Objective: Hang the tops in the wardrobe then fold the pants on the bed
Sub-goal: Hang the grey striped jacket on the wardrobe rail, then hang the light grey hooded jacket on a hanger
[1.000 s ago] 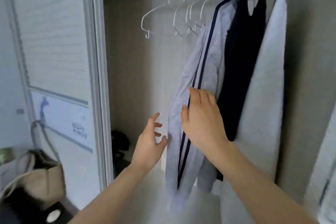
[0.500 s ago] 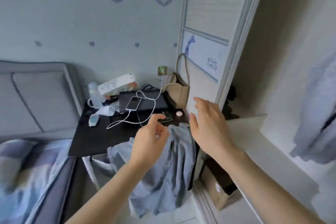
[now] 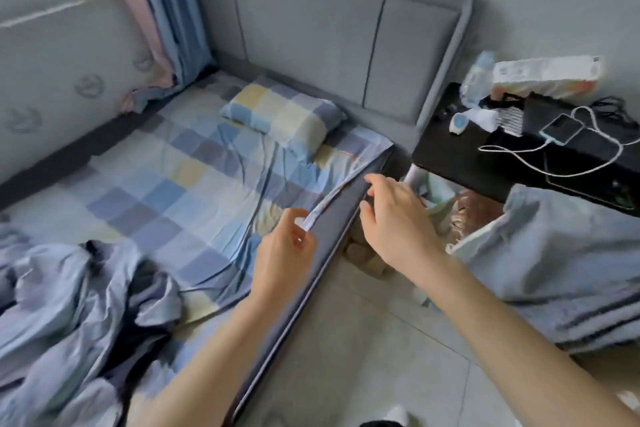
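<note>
A crumpled heap of grey-blue clothes (image 3: 69, 308), with something dark among the folds, lies on the near left of the bed (image 3: 180, 184); which pieces are pants cannot be told through the blur. Half a second ago the view faced the black bedside table and the wardrobe's edge; now it faces the bed, with the wardrobe out of sight and the table pushed to the far right. Both hands hung in the air before the table then, and they now reach over the bed's right edge. The left hand (image 3: 284, 253) has its fingers loosely curled, thumb near the forefinger, right by the lifted hem of the checked sheet (image 3: 332, 198); whether it pinches that hem is unclear. The right hand (image 3: 398, 218) hovers beyond the bed edge with fingers spread and slightly bent, holding nothing. A checked pillow (image 3: 284, 114) lies at the far end below the grey headboard (image 3: 329, 31). On the black table (image 3: 467, 156) a phone (image 3: 561, 128) lies plugged into a white cable (image 3: 519, 149), and a grey-blue garment (image 3: 561, 260) drapes from its near side.
</note>
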Demonstrator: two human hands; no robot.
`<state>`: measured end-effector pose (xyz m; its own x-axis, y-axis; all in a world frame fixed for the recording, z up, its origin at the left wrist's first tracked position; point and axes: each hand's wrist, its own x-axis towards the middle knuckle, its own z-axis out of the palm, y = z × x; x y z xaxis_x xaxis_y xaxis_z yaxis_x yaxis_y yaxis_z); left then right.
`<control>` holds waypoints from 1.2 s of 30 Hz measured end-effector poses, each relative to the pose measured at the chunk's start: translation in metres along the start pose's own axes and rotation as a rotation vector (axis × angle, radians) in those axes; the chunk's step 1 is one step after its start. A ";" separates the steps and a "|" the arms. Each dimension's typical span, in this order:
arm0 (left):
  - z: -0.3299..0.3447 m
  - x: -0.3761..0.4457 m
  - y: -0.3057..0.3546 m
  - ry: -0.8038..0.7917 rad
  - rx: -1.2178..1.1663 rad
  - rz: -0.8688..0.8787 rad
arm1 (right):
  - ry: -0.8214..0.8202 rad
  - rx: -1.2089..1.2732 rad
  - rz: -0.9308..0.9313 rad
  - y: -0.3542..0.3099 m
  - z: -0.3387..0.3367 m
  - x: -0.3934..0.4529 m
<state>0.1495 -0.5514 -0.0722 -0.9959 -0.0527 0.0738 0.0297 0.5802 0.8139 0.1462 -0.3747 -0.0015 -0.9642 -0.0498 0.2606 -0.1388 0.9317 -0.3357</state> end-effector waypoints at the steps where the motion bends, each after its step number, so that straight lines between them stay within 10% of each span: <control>1: -0.018 -0.005 -0.023 0.013 0.011 -0.051 | -0.045 0.015 -0.022 -0.021 0.019 0.004; 22: -0.199 -0.132 -0.401 0.360 -0.039 -1.178 | -0.970 0.033 -0.616 -0.331 0.390 0.032; 36: -0.268 -0.174 -0.630 0.238 0.162 -1.375 | -1.166 0.024 -0.708 -0.454 0.602 -0.033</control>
<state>0.3271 -1.1256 -0.4439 -0.1812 -0.7726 -0.6085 -0.9699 0.0379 0.2407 0.1048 -1.0123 -0.4025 -0.3135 -0.7929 -0.5224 -0.6709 0.5743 -0.4691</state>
